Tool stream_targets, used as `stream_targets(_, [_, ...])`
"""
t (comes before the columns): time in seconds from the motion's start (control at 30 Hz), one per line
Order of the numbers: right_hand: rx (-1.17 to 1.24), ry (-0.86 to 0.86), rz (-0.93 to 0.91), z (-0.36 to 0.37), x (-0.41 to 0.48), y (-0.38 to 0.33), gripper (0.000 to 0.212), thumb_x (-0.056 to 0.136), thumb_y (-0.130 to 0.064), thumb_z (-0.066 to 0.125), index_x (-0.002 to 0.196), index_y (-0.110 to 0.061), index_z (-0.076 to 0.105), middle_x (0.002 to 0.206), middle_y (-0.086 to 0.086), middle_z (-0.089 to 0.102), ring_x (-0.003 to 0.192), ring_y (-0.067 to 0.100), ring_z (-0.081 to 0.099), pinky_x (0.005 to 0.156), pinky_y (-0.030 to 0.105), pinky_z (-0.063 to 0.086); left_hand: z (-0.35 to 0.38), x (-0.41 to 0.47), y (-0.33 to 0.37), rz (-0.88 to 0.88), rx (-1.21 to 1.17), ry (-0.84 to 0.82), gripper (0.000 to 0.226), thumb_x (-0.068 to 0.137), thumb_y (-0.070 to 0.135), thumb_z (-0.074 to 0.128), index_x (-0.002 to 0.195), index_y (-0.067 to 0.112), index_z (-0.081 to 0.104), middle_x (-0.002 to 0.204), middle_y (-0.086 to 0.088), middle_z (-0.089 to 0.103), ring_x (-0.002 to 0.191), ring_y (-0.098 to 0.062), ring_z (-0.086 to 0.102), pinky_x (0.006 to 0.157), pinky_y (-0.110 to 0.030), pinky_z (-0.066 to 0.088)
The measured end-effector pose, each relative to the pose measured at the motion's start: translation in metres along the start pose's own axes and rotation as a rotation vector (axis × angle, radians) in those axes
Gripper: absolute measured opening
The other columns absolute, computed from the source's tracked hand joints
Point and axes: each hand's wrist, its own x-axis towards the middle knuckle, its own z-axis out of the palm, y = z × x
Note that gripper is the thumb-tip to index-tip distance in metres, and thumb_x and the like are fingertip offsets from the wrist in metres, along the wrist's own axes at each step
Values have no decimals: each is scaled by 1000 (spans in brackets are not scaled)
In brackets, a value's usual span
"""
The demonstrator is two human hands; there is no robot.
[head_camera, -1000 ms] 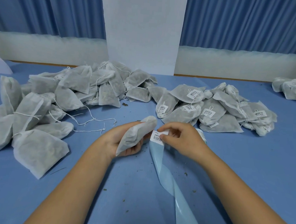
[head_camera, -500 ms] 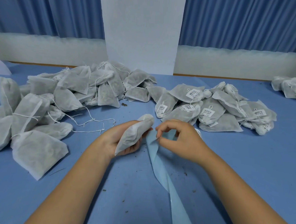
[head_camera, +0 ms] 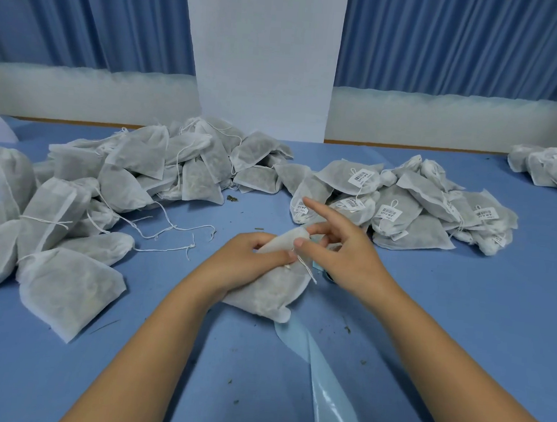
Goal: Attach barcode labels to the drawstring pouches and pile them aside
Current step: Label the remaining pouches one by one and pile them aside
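- We hold one grey-white drawstring pouch at the middle of the blue table. Its fat lower end rests on the cloth and its narrow top tilts up and away from us.
- Our left hand grips the pouch at its neck, with the fingers curled round it and the thumb laid across the front.
- Our right hand meets the same top end. The thumb lies against the fabric, the middle finger curls just behind the tip and the index finger sticks straight out up and to the left. We cannot tell whether this hand truly pinches the pouch or only touches it, or whether a label lies under the thumb.
- The pouch's white drawstring hangs loose between our two hands.
- A pale blue backing strip runs from under the pouch toward us.
- The unlabelled pile spreads over the left of the table, with loose strings trailing from it.
- The labelled pile lies beyond our right hand, with its barcode stickers facing up.
- A further heap of pouches sits at the far right edge.
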Motion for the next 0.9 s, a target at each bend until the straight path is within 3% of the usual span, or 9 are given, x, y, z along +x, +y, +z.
stream_targets(0.13, [37, 7, 0, 0, 0, 0, 55, 84, -13, 75, 131, -37, 57, 97, 7, 73, 68, 7, 50, 69, 15, 43, 1, -5, 4, 63, -35, -63, 2, 84, 42, 75, 85, 41, 74, 90, 19, 73, 83, 1, 68, 71, -17, 48])
stream_targets(0.27, [216, 49, 58, -5, 1, -4, 50, 83, -11, 77, 126, -32, 62, 90, 7, 75, 76, 6, 65, 70, 13, 47, -2, -9, 8, 42, -73, -58, 24, 75, 51, 80, 95, 39, 73, 100, 18, 71, 90, -2, 70, 74, -21, 50])
stream_targets(0.37, [286, 46, 97, -6, 1, -6, 47, 81, -13, 78, 120, -35, 66, 93, 5, 75, 75, 6, 63, 65, 11, 45, -5, -8, 8, 0, -66, -42, 32, 72, 51, 82, 95, 29, 75, 102, 10, 73, 92, -7, 71, 80, -26, 53])
stream_targets(0.5, [265, 115, 79, -5, 1, -10, 23, 81, -19, 78, 95, -37, 75, 83, -7, 61, 75, 7, 52, 65, 13, 43, -6, -6, 5, -27, -49, 4, 20, 78, 45, 79, 86, 26, 77, 90, 14, 74, 79, 1, 69, 66, -14, 48])
stream_targets(0.6, [276, 102, 72, -6, 0, -14, 8, 84, -19, 75, 78, -26, 76, 73, -15, 66, 64, -3, 55, 60, 9, 42, -6, -6, 4, -61, -44, 30, 19, 78, 45, 79, 84, 27, 77, 82, 16, 74, 69, 4, 67, 53, -7, 44])
stream_targets(0.8, [164, -16, 134, -6, -1, -15, 20, 86, -12, 69, 68, -19, 71, 60, -15, 62, 49, -4, 50, 49, 6, 36, -7, -5, 4, -87, -30, 40, 19, 75, 48, 80, 80, 29, 76, 73, 17, 72, 64, 4, 64, 64, -21, 44])
stream_targets(0.9, [89, -15, 121, -4, -2, -13, 14, 85, -13, 72, 71, -16, 71, 67, -6, 62, 58, 3, 50, 53, 9, 38, -7, -6, 4, -93, -39, 10, 19, 73, 48, 82, 80, 31, 76, 75, 16, 73, 66, 4, 66, 66, -22, 45])
